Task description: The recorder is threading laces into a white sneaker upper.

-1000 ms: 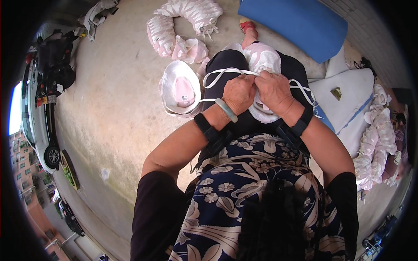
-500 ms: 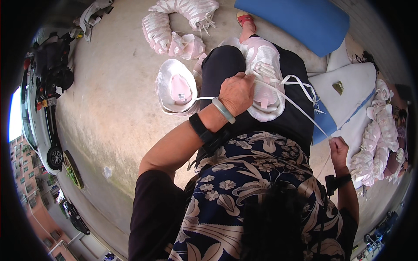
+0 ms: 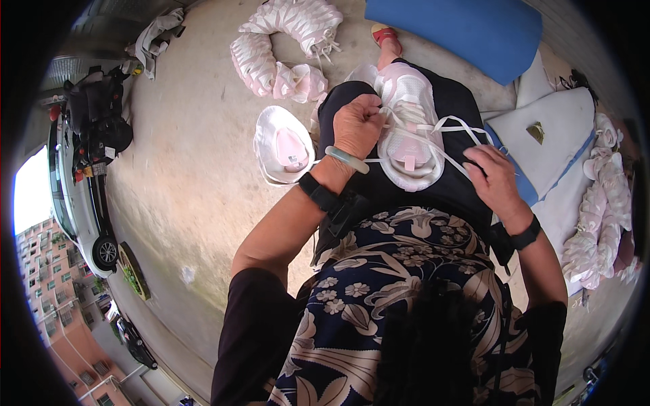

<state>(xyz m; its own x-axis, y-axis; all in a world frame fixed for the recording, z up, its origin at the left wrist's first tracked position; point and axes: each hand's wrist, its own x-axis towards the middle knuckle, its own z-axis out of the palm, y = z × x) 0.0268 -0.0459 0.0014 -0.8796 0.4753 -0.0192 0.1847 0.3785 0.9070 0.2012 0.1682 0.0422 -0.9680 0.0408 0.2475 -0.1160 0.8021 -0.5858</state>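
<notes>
A white and pale pink sneaker (image 3: 406, 101) rests on my lap, its toe pointing away and its heel opening toward me. White shoelace (image 3: 433, 145) runs through its upper eyelets, with loose lengths trailing right over my dark trousers. My left hand (image 3: 359, 125) is closed beside the sneaker's left edge, fingertips pinching the lace near the tongue. To the right, my right hand (image 3: 495, 177) hovers over my thigh, fingers bent and apart, next to the trailing laces. Another sneaker (image 3: 287, 147) lies left of my knee, its opening showing a pink insole.
A curved row of nested white-pink sneakers (image 3: 257, 51) lies on the concrete floor (image 3: 196, 155) ahead. More sneakers (image 3: 592, 216) are stacked at the right beside grey-white sheets (image 3: 542, 128). A blue rolled mat (image 3: 460, 30) is at the far side. A white car (image 3: 84, 210) stands left.
My right hand has come from the far right back toward the sneaker, its fist loosening, and the taut lace has slackened. My left hand has shifted slightly left and away from me.
</notes>
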